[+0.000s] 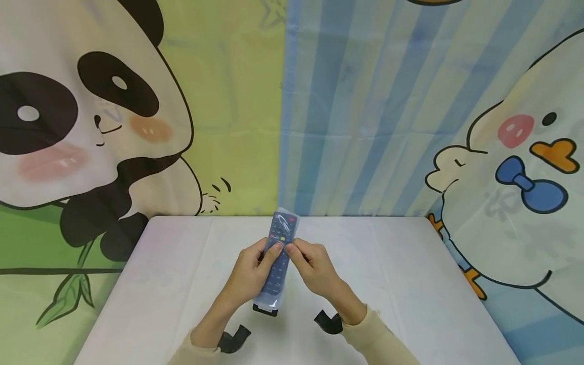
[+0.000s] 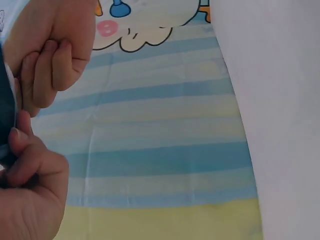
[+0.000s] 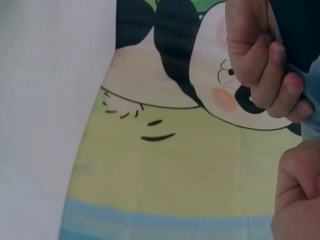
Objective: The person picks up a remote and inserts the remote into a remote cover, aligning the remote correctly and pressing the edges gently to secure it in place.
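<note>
A remote control [image 1: 276,276] in a translucent plastic cover [image 1: 294,219] is held upright and slightly tilted above the white table in the head view. My left hand [image 1: 248,274] grips its left side, thumb lying across the front over the buttons. From the other side my right hand [image 1: 317,266] pinches the right edge, its thumb near the left thumb. A black end piece [image 1: 265,309] sticks out below the cover. In the left wrist view the left hand [image 2: 35,195] has curled fingers at the dark back of the remote. The right wrist view shows the right hand [image 3: 300,185] beside the cover.
The white table [image 1: 182,284] extends to both sides under the hands. Behind it hangs a cloth backdrop [image 1: 356,101] with a panda and a white bird printed on it. Black curved pieces [image 1: 234,339] sit at both wrists, by the beige sleeves [image 1: 378,339].
</note>
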`<state>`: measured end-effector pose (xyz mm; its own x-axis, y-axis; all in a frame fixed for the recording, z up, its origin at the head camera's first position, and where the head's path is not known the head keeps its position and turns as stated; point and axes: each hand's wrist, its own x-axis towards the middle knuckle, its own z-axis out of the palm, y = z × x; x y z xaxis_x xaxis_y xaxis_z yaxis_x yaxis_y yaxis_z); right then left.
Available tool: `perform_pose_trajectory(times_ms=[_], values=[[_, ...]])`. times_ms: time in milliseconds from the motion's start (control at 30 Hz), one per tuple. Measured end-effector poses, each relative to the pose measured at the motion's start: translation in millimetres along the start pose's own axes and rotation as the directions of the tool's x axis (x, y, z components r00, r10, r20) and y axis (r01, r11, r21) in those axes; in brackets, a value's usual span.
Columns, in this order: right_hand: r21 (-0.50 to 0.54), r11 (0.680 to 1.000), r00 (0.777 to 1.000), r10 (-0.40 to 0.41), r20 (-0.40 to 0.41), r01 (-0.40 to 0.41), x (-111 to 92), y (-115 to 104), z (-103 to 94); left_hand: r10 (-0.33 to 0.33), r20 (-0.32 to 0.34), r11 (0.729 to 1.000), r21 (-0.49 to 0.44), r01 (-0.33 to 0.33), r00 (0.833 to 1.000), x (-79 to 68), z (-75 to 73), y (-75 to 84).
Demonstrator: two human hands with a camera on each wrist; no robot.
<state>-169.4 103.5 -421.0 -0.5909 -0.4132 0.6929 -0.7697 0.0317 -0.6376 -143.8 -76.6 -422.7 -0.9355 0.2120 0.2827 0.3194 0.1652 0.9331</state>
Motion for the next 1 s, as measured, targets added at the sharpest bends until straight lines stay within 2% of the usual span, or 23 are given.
perform_pose_trajectory(times_ms=[67, 100, 133, 233, 267, 333, 433, 500, 567, 633, 667, 733, 800, 867, 933, 1000], values=[[0.126, 0.991, 0.999, 0.041, 0.029, -0.044, -2.1, 0.2, -0.4, 0.037, 0.04, 0.999, 0.029, -0.038, 0.999, -2.3, -0.4, 1.6], [0.206, 0.976, 0.997, 0.065, 0.052, -0.074, -2.9, 0.6, -1.0, 0.061, 0.062, 0.997, 0.042, -0.064, 0.996, -3.2, -0.7, 2.2], [0.293, 0.95, 0.993, 0.088, 0.082, -0.108, -3.2, 1.4, -1.9, 0.09, 0.086, 0.994, 0.053, -0.095, 0.992, -4.1, -0.9, 2.4], [0.498, 0.84, 0.972, 0.137, 0.191, -0.216, -4.7, 6.0, -5.7, 0.154, 0.174, 0.985, 0.047, -0.165, 0.973, -5.2, -2.4, 3.2], [0.534, 0.809, 0.963, 0.144, 0.227, -0.246, -5.4, 7.8, -7.4, 0.171, 0.201, 0.982, 0.04, -0.183, 0.964, -5.5, -3.3, 3.4], [0.554, 0.78, 0.947, 0.148, 0.286, -0.29, -6.9, 10.3, -10.7, 0.19, 0.252, 0.979, 0.028, -0.204, 0.949, -6.2, -5.4, 3.6], [0.536, 0.787, 0.934, 0.138, 0.328, -0.304, -11.4, 13.4, -13.6, 0.189, 0.324, 0.979, 0.015, -0.205, 0.927, -7.2, -7.5, 3.8], [0.527, 0.794, 0.937, 0.149, 0.317, -0.305, -14.9, 13.3, -13.1, 0.176, 0.364, 0.982, 0.003, -0.19, 0.915, -7.5, -7.5, 3.9], [0.518, 0.805, 0.948, 0.163, 0.275, -0.289, -17.9, 12.8, -10.5, 0.155, 0.384, 0.986, -0.005, -0.166, 0.91, -7.7, -6.8, 3.7], [0.501, 0.816, 0.954, 0.2, 0.221, -0.287, -20.2, 11.8, -7.4, 0.138, 0.383, 0.989, -0.007, -0.147, 0.913, -7.4, -6.0, 3.3], [0.49, 0.821, 0.955, 0.222, 0.196, -0.292, -20.8, 11.1, -5.9, 0.138, 0.365, 0.989, 0.006, -0.15, 0.921, -6.9, -5.8, 2.8], [0.473, 0.827, 0.953, 0.256, 0.165, -0.304, -22.1, 10.6, -4.0, 0.158, 0.306, 0.982, 0.053, -0.182, 0.939, -5.1, -5.9, 1.1], [0.472, 0.821, 0.947, 0.281, 0.158, -0.322, -22.7, 9.6, -3.6, 0.218, 0.253, 0.963, 0.1, -0.249, 0.943, -2.3, -6.0, -0.4], [0.478, 0.819, 0.948, 0.286, 0.14, -0.318, -22.6, 9.2, -3.0, 0.304, 0.21, 0.931, 0.141, -0.336, 0.929, 1.2, -5.9, -2.2], [0.479, 0.825, 0.953, 0.285, 0.104, -0.299, -21.9, 8.1, -1.4, 0.387, 0.195, 0.895, 0.157, -0.418, 0.901, 3.7, -5.6, -3.0], [0.453, 0.85, 0.959, 0.281, 0.04, -0.268, -21.5, 6.7, 1.4, 0.454, 0.202, 0.862, 0.149, -0.485, 0.868, 4.3, -4.9, -3.1]])
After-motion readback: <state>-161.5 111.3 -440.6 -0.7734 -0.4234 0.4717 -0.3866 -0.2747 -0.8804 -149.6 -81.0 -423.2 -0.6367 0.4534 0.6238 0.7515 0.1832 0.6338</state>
